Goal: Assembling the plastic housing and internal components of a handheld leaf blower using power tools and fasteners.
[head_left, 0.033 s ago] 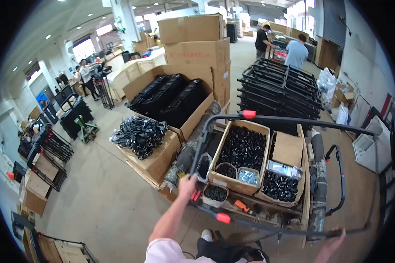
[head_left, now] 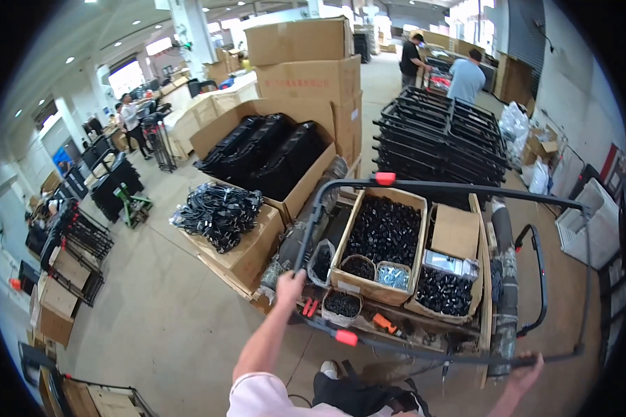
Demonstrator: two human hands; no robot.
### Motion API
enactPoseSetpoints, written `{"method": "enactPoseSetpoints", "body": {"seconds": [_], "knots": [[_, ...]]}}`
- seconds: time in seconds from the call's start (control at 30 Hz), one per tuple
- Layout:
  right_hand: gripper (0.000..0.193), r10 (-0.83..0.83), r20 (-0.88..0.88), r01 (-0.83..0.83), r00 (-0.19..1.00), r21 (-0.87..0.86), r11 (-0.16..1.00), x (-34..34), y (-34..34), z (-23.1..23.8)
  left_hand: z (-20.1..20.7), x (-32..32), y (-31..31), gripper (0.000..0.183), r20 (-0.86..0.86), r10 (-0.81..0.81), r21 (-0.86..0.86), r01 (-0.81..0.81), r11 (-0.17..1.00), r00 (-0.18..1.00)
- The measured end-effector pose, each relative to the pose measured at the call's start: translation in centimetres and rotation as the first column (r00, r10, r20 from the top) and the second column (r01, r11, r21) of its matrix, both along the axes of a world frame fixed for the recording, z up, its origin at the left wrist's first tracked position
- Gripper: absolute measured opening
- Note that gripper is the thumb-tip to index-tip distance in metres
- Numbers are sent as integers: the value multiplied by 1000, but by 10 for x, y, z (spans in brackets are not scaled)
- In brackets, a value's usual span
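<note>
We are holding a large black tubular frame [head_left: 459,187] with both hands, and it is spanning the space over a wooden workbench [head_left: 487,292]. Our left hand [head_left: 289,286] is closing around the tube at the frame's left side, near the nearer corner; our right hand [head_left: 525,372] is gripping the near bar toward its right end. We are seeing one red piece [head_left: 385,178] on the far bar and another red fitting [head_left: 346,338] on the near bar. Whether the frame is touching anything below, we cannot tell.

Inside its outline a carton [head_left: 379,295] is holding small black parts [head_left: 382,229] and — in its near corners — dark bits and silvery hardware [head_left: 394,276]. Just in front of it a small white tub [head_left: 339,320] is standing, with red-handled tools [head_left: 311,307] lying to its left and an orange tool [head_left: 384,322] to its right. Beyond the bench, stacked black frames [head_left: 442,139] are lying, while bundled cables [head_left: 219,215] are resting on a box to our left. Farther off, two people — one in black [head_left: 410,62], one in light blue [head_left: 466,76] — are standing together.
</note>
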State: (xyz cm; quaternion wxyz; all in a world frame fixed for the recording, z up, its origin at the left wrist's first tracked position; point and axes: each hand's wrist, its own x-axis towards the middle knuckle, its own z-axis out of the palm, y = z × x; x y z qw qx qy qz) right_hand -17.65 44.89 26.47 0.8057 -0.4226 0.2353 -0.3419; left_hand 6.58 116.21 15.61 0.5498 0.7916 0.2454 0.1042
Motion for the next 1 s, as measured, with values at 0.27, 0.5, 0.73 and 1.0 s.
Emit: {"method": "enactPoseSetpoints", "body": {"seconds": [0.27,0.5,0.73,1.0], "knots": [[27,179,-78,-172,981,84,981,91,133,13,-52,88,123,46,-375,-15,114,62,992,927],[25,211,-231,-164,950,205,965,85,116,-59,-12,90,91,41,-270,-50,418,164,894,961],[30,256,-237,-138,937,420,897,87,119,-126,-64,72,116,40,-90,13,712,55,700,996],[21,248,-827,-542,504,-80,836,69,83,-231,-31,88,106,59,-417,112,760,278,588,902]]}}
